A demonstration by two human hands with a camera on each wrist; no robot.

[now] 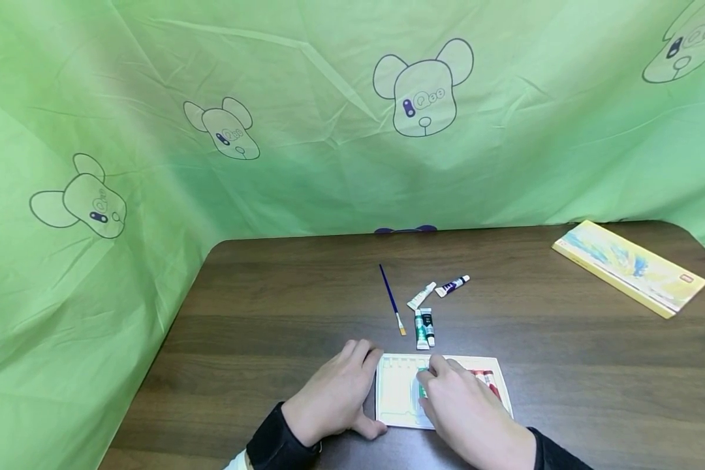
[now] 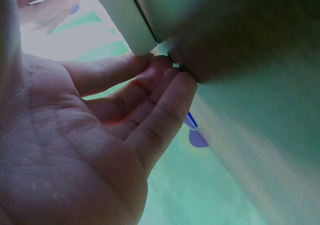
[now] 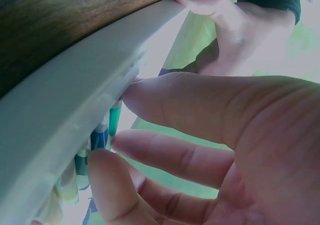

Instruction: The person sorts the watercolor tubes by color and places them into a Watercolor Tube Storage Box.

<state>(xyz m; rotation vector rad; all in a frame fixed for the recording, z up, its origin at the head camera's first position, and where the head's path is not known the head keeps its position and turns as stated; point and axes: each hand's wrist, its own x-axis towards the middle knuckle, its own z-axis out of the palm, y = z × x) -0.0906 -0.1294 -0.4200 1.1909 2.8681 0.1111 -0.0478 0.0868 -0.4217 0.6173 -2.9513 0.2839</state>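
Head view, tray (image 1: 395,391): seen at lower centre of the frame, white, with red tubes (image 1: 491,382) laid in its right part.
Left hand (image 1: 337,391): rested along the tray's left edge, fingers loosely extended, nothing clasped.
Right hand (image 1: 464,401): bent over the tray's middle, a green tube (image 3: 115,117) pinched between thumb and fingertip.
Loose tubes (image 1: 427,321): four, scattered just above the tray.
Brush (image 1: 390,294): laid left of these.
Box (image 1: 631,267): yellow, placed at right of the frame.
Cloth (image 1: 305,163): green, hung across the upper frame.

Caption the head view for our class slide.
Left hand at a white tray, right hand touching a green tube, brush and four loose tubes beyond.
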